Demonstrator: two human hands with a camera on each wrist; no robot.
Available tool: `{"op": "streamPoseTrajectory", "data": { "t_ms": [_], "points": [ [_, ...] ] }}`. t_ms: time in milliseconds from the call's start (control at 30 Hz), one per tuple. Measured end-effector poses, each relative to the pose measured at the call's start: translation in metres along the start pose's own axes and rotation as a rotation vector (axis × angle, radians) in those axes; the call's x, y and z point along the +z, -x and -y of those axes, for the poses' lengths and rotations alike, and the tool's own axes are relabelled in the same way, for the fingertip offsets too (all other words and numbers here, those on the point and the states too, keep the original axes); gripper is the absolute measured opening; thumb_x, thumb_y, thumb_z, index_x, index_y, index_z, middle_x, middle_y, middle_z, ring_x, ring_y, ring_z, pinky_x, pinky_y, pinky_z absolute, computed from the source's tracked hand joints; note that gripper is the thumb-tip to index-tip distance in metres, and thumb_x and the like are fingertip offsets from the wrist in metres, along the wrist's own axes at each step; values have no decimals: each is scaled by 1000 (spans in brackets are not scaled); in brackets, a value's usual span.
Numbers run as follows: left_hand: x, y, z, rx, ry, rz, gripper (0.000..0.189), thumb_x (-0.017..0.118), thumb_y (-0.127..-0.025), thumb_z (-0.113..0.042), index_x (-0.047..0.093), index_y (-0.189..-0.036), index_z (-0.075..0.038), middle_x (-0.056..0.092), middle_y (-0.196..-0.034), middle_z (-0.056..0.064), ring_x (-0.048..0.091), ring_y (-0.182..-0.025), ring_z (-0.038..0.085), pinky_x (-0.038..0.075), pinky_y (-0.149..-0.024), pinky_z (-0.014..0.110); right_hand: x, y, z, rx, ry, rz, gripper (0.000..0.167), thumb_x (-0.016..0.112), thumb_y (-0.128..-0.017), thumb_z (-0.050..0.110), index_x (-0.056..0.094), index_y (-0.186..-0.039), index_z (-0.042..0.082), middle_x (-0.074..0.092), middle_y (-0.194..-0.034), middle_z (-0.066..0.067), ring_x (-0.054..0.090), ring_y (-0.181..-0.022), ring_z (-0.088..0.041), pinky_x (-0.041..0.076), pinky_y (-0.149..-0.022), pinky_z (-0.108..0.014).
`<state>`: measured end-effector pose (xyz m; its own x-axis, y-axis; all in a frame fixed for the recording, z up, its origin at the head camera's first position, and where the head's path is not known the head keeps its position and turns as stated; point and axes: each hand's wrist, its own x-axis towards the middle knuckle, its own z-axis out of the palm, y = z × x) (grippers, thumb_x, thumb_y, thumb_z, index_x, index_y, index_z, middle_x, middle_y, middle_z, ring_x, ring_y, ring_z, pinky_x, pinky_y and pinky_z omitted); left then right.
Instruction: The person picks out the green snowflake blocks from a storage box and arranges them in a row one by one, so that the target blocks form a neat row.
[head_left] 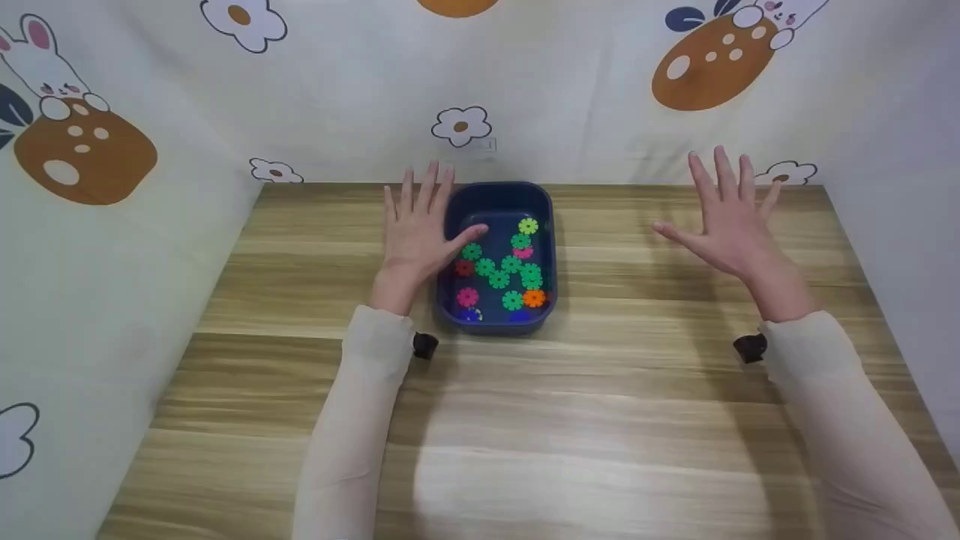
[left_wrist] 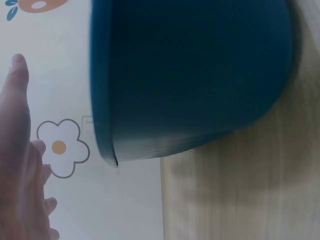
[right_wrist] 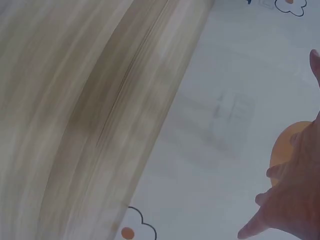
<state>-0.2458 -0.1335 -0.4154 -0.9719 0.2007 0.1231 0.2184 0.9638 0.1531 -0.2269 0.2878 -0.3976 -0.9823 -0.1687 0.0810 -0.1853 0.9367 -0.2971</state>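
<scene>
A dark blue plastic tub (head_left: 498, 328) stands on the wooden table near its back edge. Inside lie several small flower-shaped plastic discs, among them a green disc (head_left: 499, 279), an orange disc (head_left: 534, 298), a yellow disc (head_left: 528, 226) and a pink disc (head_left: 467, 297). My left hand (head_left: 418, 238) is at the tub's left side, fingers straight, its thumb overlapping the left rim in the head view. The tub's outer wall (left_wrist: 195, 65) fills much of the left wrist view. Well to the right of the tub, my right hand (head_left: 731, 225) is spread and holds nothing.
The wood-grain table (head_left: 600, 420) reaches to a wall covering (head_left: 585, 90) printed with flowers and rabbits at the back. More of the covering rises along the left side, and a pale wall (head_left: 892, 187) stands on the right. A small black device (head_left: 425, 346) sits at the left cuff.
</scene>
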Motion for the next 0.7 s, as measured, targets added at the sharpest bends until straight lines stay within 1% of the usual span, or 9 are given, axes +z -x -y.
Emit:
{"op": "streamPoseTrajectory", "data": {
  "t_ms": [67,200,367,467,567,700],
  "points": [
    [1,2,1,0,10,-6,101,35,-85,-85,6,-162,-26,0,-171,1,-2,-157,33,-5,-124,61,2,0,4,-15,-36,-6,102,49,-87,75,-2,-162,28,-7,-169,-14,-12,-153,-44,-13,-108,-81],
    [2,7,1,-6,29,-1,100,32,-85,-86,3,-162,-28,1,-171,1,-1,-157,32,-2,-125,59,7,1,14,-50,-105,-6,101,57,-87,69,3,-162,28,0,-169,-13,-5,-154,-42,-7,-113,-78],
    [2,12,0,8,86,-2,98,34,-87,-84,6,-162,-27,4,-170,3,2,-157,31,1,-127,56,17,0,25,-106,-171,-7,98,64,-87,61,13,-162,24,9,-168,-15,4,-154,-42,5,-119,-72],
    [2,17,1,16,116,9,97,35,-88,-82,8,-162,-25,5,-170,4,3,-157,30,3,-127,54,24,-1,33,-130,-228,-2,96,67,-87,57,19,-161,20,12,-168,-15,9,-154,-41,14,-120,-68],
    [2,21,2,9,140,25,97,35,-88,-82,9,-162,-24,5,-170,4,4,-157,30,5,-128,52,30,0,42,-138,-282,12,94,70,-86,55,23,-160,20,14,-167,-13,14,-154,-39,21,-118,-68],
    [3,27,4,3,184,43,99,35,-87,-83,11,-162,-23,5,-170,5,8,-157,30,9,-128,51,37,-1,56,-137,-325,19,92,70,-86,56,26,-159,22,17,-167,-10,20,-152,-38,26,-118,-66]
  ]
}}
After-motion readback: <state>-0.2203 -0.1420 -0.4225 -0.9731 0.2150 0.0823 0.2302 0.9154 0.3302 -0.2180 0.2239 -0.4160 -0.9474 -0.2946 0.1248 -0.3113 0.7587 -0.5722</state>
